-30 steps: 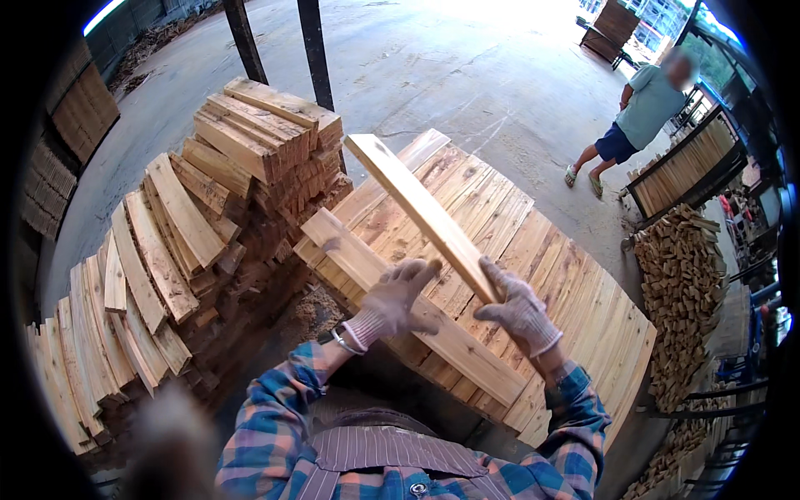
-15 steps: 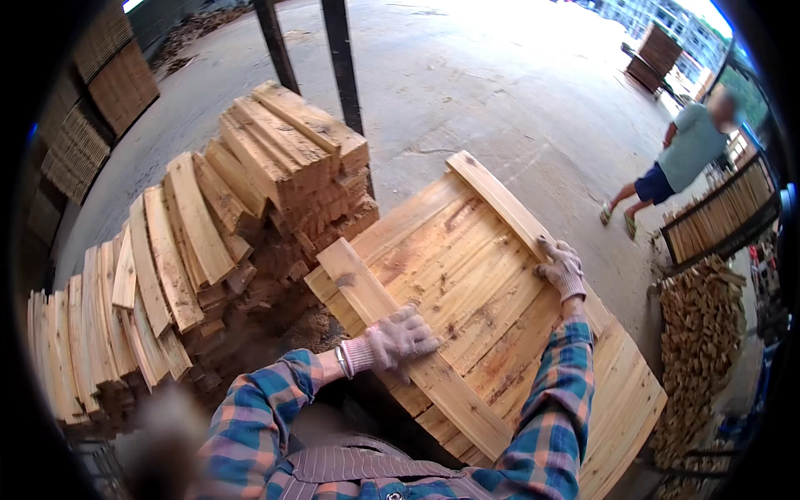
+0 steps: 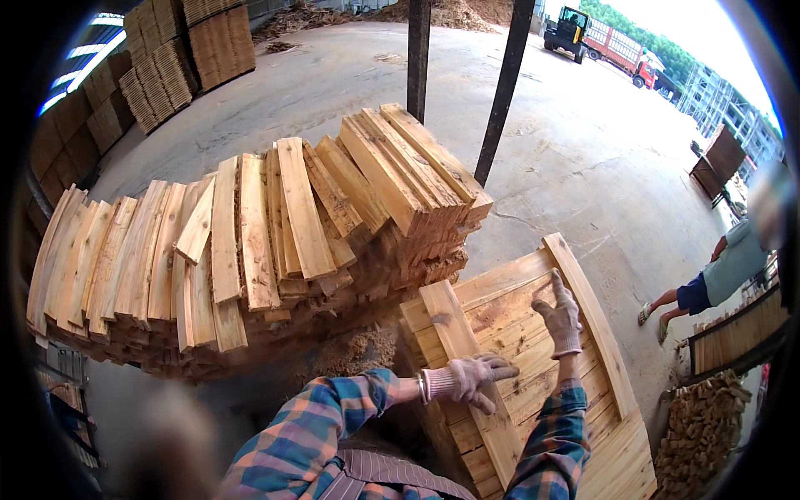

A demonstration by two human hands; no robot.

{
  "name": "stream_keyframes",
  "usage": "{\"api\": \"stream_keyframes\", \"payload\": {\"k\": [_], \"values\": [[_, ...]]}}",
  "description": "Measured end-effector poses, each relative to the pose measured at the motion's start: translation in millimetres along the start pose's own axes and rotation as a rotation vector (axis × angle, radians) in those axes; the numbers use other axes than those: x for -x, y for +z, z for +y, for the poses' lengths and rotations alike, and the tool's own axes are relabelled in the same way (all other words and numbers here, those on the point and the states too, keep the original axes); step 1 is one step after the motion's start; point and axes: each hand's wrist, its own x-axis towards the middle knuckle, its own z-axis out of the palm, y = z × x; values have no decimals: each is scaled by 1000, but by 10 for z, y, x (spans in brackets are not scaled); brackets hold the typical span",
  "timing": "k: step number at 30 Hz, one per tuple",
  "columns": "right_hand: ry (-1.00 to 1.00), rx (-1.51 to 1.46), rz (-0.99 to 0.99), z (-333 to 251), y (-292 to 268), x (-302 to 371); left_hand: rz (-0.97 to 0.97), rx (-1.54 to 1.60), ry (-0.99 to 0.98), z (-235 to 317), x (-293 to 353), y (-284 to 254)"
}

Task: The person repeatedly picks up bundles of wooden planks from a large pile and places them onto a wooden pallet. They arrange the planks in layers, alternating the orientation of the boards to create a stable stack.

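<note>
Before me lies a panel of pale planks (image 3: pixel 533 358) with two boards laid across it, a left crosspiece (image 3: pixel 454 321) and a right crosspiece (image 3: pixel 596 321). My left hand (image 3: pixel 472 382), in a pinkish knit work glove, is over the left crosspiece with its fingers spread. Whether it presses on the wood I cannot tell. Farther off, my gloved right hand (image 3: pixel 560 323) is above the planks between the crosspieces, index finger stretched out and thumb apart. Neither hand holds anything. My right forearm hides part of the panel.
A long stack of loose boards (image 3: pixel 242 242) runs along the left, its tallest end (image 3: pixel 417 175) near two dark metal posts (image 3: pixel 419 62). A person (image 3: pixel 733 267) stands at right, close to a rack and a heap of wood pieces (image 3: pixel 700 425). Bundled boards (image 3: pixel 221 46) stand far left.
My view has swung left and up. My right hand has left the right crosspiece and moved inward over the planks; my left hand's fingers have spread more. The panel looks unmoved.
</note>
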Motion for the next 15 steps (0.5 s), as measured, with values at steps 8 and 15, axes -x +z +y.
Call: {"api": "stream_keyframes", "payload": {"k": [8,15], "values": [[-16,-426,-27,-1244,897,-1269,1380,328,-273,-917,242,-2231],[133,-23,121,-1976,1398,-1628,1214,-382,-877,-1895,-61,-2704]]}}
